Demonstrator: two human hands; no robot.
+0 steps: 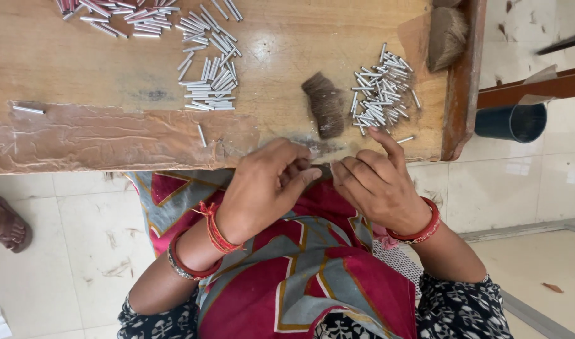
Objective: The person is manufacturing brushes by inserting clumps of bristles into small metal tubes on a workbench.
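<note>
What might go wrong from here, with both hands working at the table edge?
The small dark piece pinched between the left hand and right hand sits past the table edge, so it may drop into the lap. The right index finger, raised near the metal tube pile, might knock tubes off the nearby edge.

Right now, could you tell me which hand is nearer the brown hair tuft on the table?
Right hand, just below-right of the hair tuft; left hand sits lower-left, slightly farther.
</note>
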